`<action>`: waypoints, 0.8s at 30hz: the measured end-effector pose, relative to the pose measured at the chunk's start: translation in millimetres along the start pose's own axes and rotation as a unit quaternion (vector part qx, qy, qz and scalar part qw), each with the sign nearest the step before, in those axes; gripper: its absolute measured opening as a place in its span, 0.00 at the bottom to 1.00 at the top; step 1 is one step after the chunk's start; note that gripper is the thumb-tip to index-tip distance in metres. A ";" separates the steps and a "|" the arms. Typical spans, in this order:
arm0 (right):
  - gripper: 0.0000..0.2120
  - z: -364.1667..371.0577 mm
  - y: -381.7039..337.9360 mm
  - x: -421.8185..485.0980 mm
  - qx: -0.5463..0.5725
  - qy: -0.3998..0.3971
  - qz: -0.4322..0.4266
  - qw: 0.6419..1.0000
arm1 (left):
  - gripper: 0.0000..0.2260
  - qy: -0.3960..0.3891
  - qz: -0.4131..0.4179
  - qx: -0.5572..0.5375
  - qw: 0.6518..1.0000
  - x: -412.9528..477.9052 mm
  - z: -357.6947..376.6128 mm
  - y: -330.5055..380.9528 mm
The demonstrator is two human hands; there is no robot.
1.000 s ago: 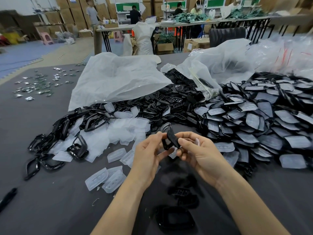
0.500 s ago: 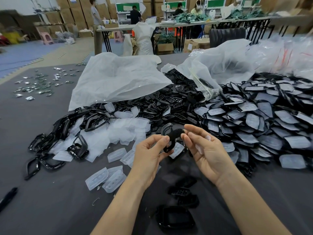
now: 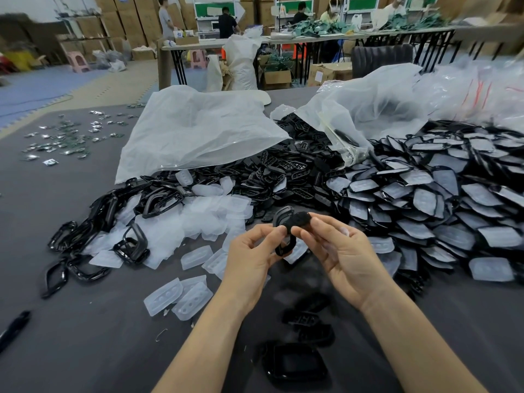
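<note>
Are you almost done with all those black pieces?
Not nearly. Done: the big heap on the right looks already fitted. In hand: the left hand holds a black frame, and the right hand pinches a black pad against it. Left: many loose frames and clear covers.

Black shell (image 3: 285, 232), grey table (image 3: 85, 336)
</note>
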State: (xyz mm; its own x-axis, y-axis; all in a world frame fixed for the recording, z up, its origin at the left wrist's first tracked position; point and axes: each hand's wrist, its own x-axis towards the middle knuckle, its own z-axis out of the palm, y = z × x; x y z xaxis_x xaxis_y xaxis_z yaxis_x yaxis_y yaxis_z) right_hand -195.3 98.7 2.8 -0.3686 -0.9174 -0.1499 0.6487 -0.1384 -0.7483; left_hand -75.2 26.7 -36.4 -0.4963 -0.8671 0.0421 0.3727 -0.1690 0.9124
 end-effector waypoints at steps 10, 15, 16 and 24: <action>0.06 -3.0 0.0 2.8 0.003 0.061 0.030 0.998 | 0.08 -0.023 -0.014 0.059 0.998 -3.5 -0.6 1.7; 0.03 -4.1 -0.1 3.2 0.042 0.086 0.075 0.993 | 0.10 -0.017 -0.019 0.037 0.999 -4.1 2.3 4.0; 0.03 -3.9 0.1 3.4 0.051 0.090 0.082 0.991 | 0.10 -0.012 -0.019 0.026 0.999 -3.7 2.6 3.9; 0.07 -2.5 0.0 2.7 0.046 0.082 0.104 0.990 | 0.08 0.016 -0.004 -0.011 1.000 -2.1 2.1 3.7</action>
State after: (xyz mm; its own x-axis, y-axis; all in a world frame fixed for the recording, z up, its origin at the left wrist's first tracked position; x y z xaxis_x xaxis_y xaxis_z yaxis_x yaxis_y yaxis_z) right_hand -197.9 97.2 0.8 -0.3186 -0.8581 -0.4026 0.7767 0.0072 -0.6299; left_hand -74.4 28.9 -32.2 -0.4740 -0.8803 0.0209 0.3857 -0.1862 0.9036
